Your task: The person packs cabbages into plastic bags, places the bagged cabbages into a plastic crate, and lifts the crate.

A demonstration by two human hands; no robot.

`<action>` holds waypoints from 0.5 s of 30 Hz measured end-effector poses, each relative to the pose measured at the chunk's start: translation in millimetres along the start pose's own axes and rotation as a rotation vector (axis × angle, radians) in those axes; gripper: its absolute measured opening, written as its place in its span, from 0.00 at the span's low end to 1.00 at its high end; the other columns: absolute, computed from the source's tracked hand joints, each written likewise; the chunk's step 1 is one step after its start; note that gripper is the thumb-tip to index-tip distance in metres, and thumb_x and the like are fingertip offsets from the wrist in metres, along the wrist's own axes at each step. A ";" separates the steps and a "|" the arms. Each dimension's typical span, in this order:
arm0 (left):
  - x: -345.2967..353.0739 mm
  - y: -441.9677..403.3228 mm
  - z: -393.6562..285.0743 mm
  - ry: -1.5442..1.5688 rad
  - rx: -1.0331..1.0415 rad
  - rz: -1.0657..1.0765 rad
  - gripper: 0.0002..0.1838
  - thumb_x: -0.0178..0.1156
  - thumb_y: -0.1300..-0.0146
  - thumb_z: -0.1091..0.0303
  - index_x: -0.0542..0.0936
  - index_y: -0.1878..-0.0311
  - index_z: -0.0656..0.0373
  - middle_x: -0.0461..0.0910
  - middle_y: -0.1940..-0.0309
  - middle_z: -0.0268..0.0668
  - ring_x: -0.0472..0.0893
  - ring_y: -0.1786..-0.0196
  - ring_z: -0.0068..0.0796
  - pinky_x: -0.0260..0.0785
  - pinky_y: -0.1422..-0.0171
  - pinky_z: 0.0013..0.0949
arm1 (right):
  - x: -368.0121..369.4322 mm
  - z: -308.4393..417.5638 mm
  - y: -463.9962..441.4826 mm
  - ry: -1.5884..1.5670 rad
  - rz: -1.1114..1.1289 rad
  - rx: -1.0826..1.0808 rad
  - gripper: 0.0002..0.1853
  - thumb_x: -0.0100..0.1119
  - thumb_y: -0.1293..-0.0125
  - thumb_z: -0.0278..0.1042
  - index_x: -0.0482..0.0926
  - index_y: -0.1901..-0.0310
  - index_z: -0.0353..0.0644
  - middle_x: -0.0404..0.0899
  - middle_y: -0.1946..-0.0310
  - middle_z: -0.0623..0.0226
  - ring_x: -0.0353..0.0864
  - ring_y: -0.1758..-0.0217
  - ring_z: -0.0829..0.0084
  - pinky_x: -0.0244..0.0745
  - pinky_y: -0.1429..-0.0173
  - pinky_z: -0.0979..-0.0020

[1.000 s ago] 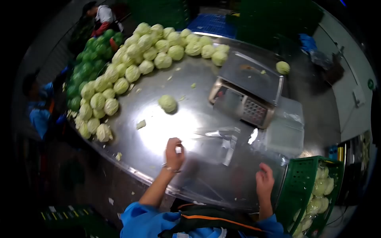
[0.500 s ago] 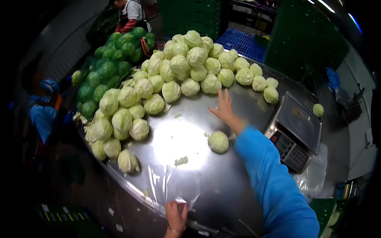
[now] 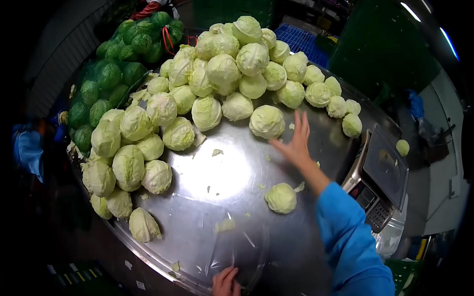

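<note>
My right hand [image 3: 297, 145] reaches over the metal table [image 3: 197, 237], fingers spread, just to the right of a cabbage [image 3: 267, 122] at the front of the pile. It holds nothing. Low in the view, my left hand [image 3: 226, 282] has its fingers closed on the edge of a clear plastic bag [image 3: 239, 246] that lies on the table. A lone cabbage [image 3: 281, 198] rests below my right hand. The pile of pale cabbages [image 3: 223, 70] curves along the back and left of the table.
At the right stands a weighing scale [image 3: 377, 182], with clear plastic bags [image 3: 391, 232] beside it and a small cabbage [image 3: 402, 147] behind. Green net sacks of cabbages [image 3: 109, 76] lie at the left. A person in blue [image 3: 29, 150] is at the left edge. Leaf scraps dot the table.
The view has swung toward the pile. My right arm has stretched out to the cabbages and its hand has opened. My left hand has taken hold of the clear bag and moved it left.
</note>
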State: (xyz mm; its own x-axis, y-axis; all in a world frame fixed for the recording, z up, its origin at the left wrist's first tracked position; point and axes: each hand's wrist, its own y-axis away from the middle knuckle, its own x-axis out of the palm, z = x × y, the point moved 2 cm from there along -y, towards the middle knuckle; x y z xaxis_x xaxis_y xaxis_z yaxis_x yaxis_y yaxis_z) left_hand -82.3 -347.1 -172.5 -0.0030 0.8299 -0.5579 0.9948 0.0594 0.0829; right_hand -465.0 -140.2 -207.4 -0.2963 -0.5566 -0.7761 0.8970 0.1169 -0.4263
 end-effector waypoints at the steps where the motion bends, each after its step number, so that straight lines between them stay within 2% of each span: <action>1: 1.0 -2.9 -1.8 0.000 -0.001 0.041 0.22 0.53 0.43 0.79 0.70 0.42 0.63 0.70 0.47 0.52 0.70 0.43 0.51 0.62 0.39 0.41 | -1.0 1.8 -19.1 -0.090 -0.095 0.062 0.55 0.72 0.59 0.55 0.52 0.33 0.42 0.45 0.32 0.47 0.43 0.30 0.40 0.43 0.29 0.50; 2: 4.1 -4.2 -2.8 -0.006 0.027 0.024 0.22 0.52 0.43 0.79 0.70 0.43 0.63 0.70 0.47 0.51 0.69 0.43 0.51 0.62 0.39 0.41 | 10.1 -0.7 -35.0 0.037 0.016 0.053 0.58 0.74 0.64 0.55 0.51 0.33 0.43 0.41 0.32 0.45 0.48 0.32 0.40 0.49 0.31 0.51; 5: 9.6 -3.7 -5.3 -0.030 0.100 -0.016 0.22 0.52 0.42 0.79 0.70 0.42 0.64 0.70 0.47 0.51 0.69 0.43 0.51 0.62 0.39 0.41 | 42.2 15.6 -38.2 -0.101 0.279 0.162 0.57 0.74 0.64 0.53 0.52 0.34 0.42 0.43 0.33 0.46 0.55 0.35 0.43 0.57 0.34 0.52; 6: 10.6 -3.5 -7.8 -0.032 0.081 -0.016 0.22 0.52 0.43 0.79 0.69 0.42 0.64 0.70 0.47 0.52 0.69 0.43 0.52 0.62 0.39 0.42 | 45.5 13.6 -41.9 -0.113 0.267 0.194 0.55 0.74 0.64 0.50 0.54 0.35 0.40 0.49 0.35 0.46 0.60 0.37 0.47 0.63 0.37 0.53; 9: 7.4 3.0 -10.6 -0.031 0.026 0.006 0.24 0.51 0.43 0.79 0.68 0.41 0.65 0.68 0.46 0.54 0.68 0.43 0.53 0.61 0.39 0.43 | 40.5 -6.4 -37.7 -0.252 0.121 0.271 0.54 0.74 0.65 0.49 0.55 0.36 0.41 0.58 0.39 0.47 0.63 0.38 0.51 0.66 0.39 0.54; 10: 8.6 6.4 -6.8 -0.022 0.012 0.012 0.24 0.51 0.43 0.79 0.67 0.40 0.65 0.67 0.45 0.55 0.68 0.43 0.54 0.61 0.38 0.43 | 29.6 -14.3 -24.4 -0.412 0.161 0.456 0.51 0.74 0.61 0.46 0.55 0.36 0.41 0.64 0.43 0.52 0.66 0.40 0.57 0.67 0.40 0.58; 12: 6.3 9.5 -6.1 0.006 -0.031 0.019 0.26 0.49 0.42 0.79 0.65 0.38 0.65 0.66 0.44 0.57 0.67 0.42 0.55 0.60 0.38 0.43 | -1.4 -27.0 24.1 -1.053 0.071 0.689 0.45 0.72 0.55 0.42 0.56 0.37 0.40 0.67 0.45 0.56 0.69 0.42 0.63 0.68 0.40 0.63; 13: 3.5 9.8 -8.4 0.026 -0.064 0.024 0.26 0.49 0.42 0.79 0.64 0.38 0.65 0.65 0.44 0.57 0.67 0.42 0.56 0.60 0.37 0.44 | -31.7 -30.5 49.4 -1.133 -0.067 0.670 0.42 0.70 0.50 0.38 0.56 0.37 0.40 0.67 0.45 0.59 0.70 0.44 0.65 0.68 0.40 0.65; 15: 5.6 17.2 -6.4 0.013 -0.066 0.032 0.27 0.48 0.42 0.78 0.62 0.37 0.65 0.64 0.43 0.58 0.66 0.42 0.57 0.60 0.37 0.44 | -115.9 -50.3 88.7 -0.959 -0.257 0.500 0.43 0.70 0.51 0.36 0.56 0.36 0.39 0.66 0.44 0.59 0.69 0.43 0.66 0.66 0.38 0.64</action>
State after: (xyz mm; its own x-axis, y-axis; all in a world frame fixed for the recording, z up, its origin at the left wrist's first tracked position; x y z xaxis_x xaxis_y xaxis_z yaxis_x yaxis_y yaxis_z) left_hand -65.8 -337.8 -168.9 0.0273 0.8394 -0.5429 0.9855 0.0683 0.1552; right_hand -367.6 -24.0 -178.6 -0.3095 -0.9474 0.0812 0.9407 -0.3175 -0.1198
